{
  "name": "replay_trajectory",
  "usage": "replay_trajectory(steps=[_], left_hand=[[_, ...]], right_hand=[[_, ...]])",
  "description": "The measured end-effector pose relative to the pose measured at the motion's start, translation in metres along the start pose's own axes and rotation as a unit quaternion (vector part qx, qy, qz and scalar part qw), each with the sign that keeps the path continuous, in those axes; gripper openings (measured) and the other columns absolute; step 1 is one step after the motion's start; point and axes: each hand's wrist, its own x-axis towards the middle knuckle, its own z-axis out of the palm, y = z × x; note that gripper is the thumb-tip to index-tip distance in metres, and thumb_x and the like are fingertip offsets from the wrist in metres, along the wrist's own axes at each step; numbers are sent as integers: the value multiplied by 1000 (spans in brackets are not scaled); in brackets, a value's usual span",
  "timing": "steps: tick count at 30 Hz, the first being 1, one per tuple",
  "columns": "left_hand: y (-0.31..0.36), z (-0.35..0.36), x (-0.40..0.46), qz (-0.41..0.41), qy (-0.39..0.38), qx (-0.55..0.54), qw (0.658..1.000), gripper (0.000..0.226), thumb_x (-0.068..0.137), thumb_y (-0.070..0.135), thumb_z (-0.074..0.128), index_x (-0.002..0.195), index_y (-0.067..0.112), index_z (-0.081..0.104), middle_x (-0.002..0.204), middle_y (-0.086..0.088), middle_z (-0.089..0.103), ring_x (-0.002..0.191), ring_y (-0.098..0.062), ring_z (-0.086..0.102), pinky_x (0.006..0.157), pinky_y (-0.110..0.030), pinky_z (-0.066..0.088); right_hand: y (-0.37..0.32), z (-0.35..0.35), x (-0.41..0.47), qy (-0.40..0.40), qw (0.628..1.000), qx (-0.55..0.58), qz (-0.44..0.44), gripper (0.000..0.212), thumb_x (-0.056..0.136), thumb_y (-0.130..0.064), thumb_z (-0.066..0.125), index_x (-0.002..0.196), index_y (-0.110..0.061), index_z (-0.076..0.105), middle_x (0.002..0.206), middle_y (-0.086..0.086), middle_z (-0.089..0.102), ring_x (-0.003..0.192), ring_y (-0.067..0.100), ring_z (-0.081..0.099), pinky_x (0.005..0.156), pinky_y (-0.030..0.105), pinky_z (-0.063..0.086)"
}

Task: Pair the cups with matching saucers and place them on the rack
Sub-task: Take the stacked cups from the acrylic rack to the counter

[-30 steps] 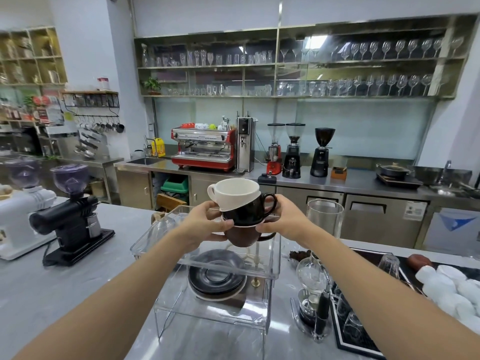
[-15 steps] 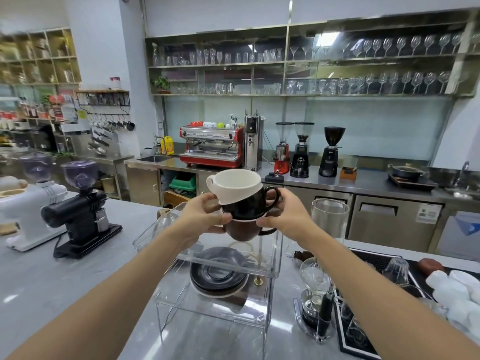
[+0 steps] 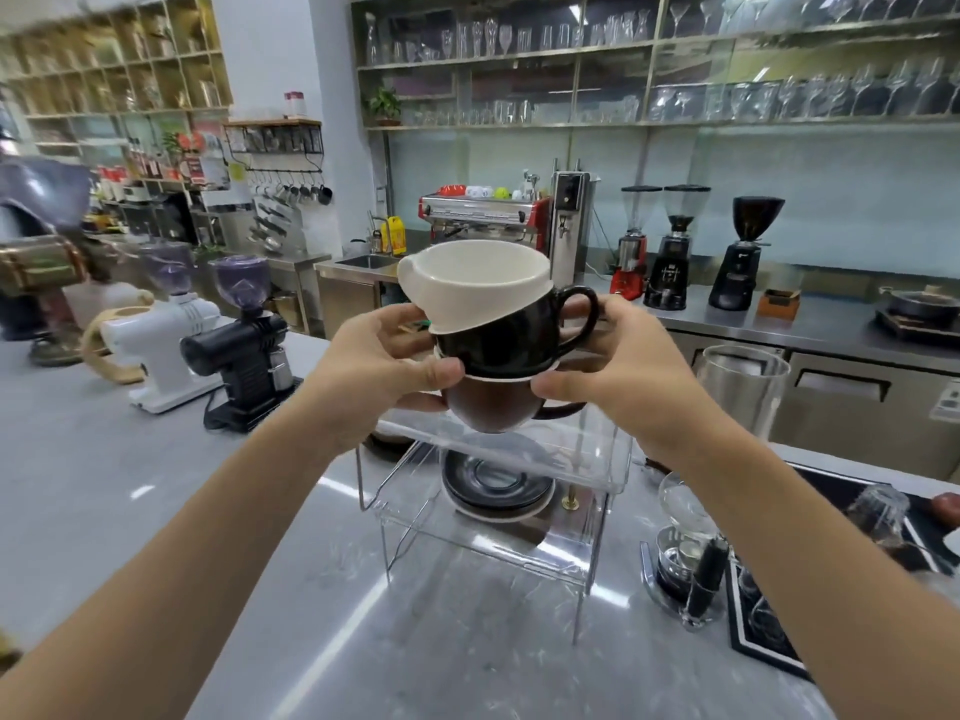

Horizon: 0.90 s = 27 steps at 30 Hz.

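Left hand: the left hand (image 3: 384, 371) gripped the left side of a stack of 3 nested cups, thumb across the front at the join between the black and brown cups, fingers curled around the far side.
Right hand: the right hand (image 3: 618, 371) gripped the stack's right side, thumb tip pressed at the same join, fingers curled behind near the black handle.
White cup: the white cup (image 3: 472, 280) sat on top, tilted, its handle pointing left.
Black cup: the black cup (image 3: 498, 340) sat in the middle, its handle pointing right.
Brown cup: the brown cup (image 3: 491, 407) sat at the bottom, its handle also to the right, partly hidden by the right hand.
Stack position: held in the air, above the rack and clear of it.
Rack: a clear acrylic rack (image 3: 597, 459) with 2 levels stood on the grey tabletop (image 3: 156, 485).
Saucers: a pile of saucers (image 3: 496, 485), dark ones over a white one, lay on the rack's lower level, below the held cups.
Left of the rack: a white grinder (image 3: 166, 340) and a black grinder (image 3: 244, 350) stood side by side on the tabletop.
Right of the rack: a tall clear glass (image 3: 743, 387) and a siphon brewer (image 3: 685, 543) stood near the right forearm.
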Motion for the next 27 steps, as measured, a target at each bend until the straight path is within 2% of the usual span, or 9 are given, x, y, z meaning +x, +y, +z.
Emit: replay_trajectory(steps=[5,10,12,15,19,22,25,27], left_hand=[[1,-23,-43,-5,28,7,1000,77,57,2,81,130,11,61,103,-10,81,83,-31,79,69,-48,66],[-14,-41,-82,-19,62,33,997,88,54,3,87,136,11,59,109,-10,80,88,-38,78,73,-53,65],[-22,-46,-93,-26,71,40,996,91,52,-1,91,135,13,59,108,-8,81,84,-36,78,72,-50,66],[-34,-52,-109,-34,79,26,996,84,53,3,85,132,17,60,103,-6,82,75,-28,79,64,-40,66],[-53,-56,-124,-43,81,30,995,92,50,-12,91,132,17,61,100,-6,82,68,-23,76,62,-34,63],[-69,-58,-136,-41,81,19,996,83,56,-9,84,132,16,61,101,-8,82,69,-23,76,63,-34,63],[-88,-59,-147,-55,77,8,995,91,51,-16,87,134,11,60,102,-11,81,73,-26,77,65,-31,60],[-101,-58,-154,-61,72,-2,996,88,54,-14,86,134,12,60,104,-13,81,75,-28,78,67,-32,60]], right_hand=[[-4,27,-27,-30,999,28,-4,66,61,11,87,115,-17,60,104,4,76,87,20,76,78,38,63],[5,53,-51,-71,996,56,7,66,63,11,85,115,-19,59,105,2,77,86,21,77,76,39,63],[11,62,-59,-84,994,74,18,68,63,12,84,117,-19,58,107,5,75,86,24,77,73,43,64],[22,75,-70,-92,993,73,27,69,60,6,85,117,-22,58,108,4,75,90,25,76,75,49,63],[39,87,-85,-82,994,58,31,68,54,-5,87,112,-27,59,106,0,74,94,24,74,81,50,61],[52,94,-98,-78,994,60,43,64,54,-6,87,107,-31,60,106,-3,73,93,20,75,84,46,60],[65,100,-110,-80,993,64,60,62,55,-4,87,105,-29,61,103,-5,72,89,17,74,79,39,60],[76,103,-118,-80,991,73,74,60,57,3,87,103,-27,60,104,-1,71,85,15,73,74,32,57]])
